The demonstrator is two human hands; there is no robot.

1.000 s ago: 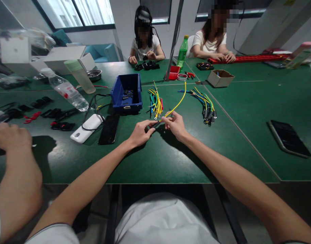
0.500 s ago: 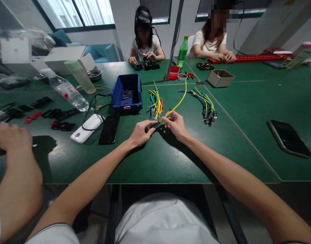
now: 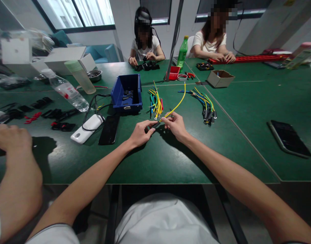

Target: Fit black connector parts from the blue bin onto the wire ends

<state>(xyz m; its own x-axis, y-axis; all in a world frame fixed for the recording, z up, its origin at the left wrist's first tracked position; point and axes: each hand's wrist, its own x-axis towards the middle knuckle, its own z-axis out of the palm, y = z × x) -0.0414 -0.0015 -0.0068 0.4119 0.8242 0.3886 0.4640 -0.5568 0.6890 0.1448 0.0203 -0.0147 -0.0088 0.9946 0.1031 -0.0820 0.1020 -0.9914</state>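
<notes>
My left hand [image 3: 140, 133] is closed in a pinch on a small black connector [image 3: 155, 125] just above the green table [image 3: 157, 159]. My right hand [image 3: 176, 126] pinches the near end of a long yellow wire [image 3: 178, 103], which meets the connector and curves away toward the table's far side. A loose pile of coloured wires with ring terminals [image 3: 155, 101] lies just beyond my hands. To the right lies a bundle of wires with black connectors fitted [image 3: 206, 105]. A blue bin [image 3: 127, 92] holding black parts stands beyond my left hand.
A black phone [image 3: 109, 128], a white power bank [image 3: 87, 127] and a lying water bottle [image 3: 66, 90] sit to the left. Another phone [image 3: 289, 138] lies at the right. A neighbour's hand [image 3: 10, 135] rests at far left. Two people work across the table by a cardboard box [image 3: 219, 78].
</notes>
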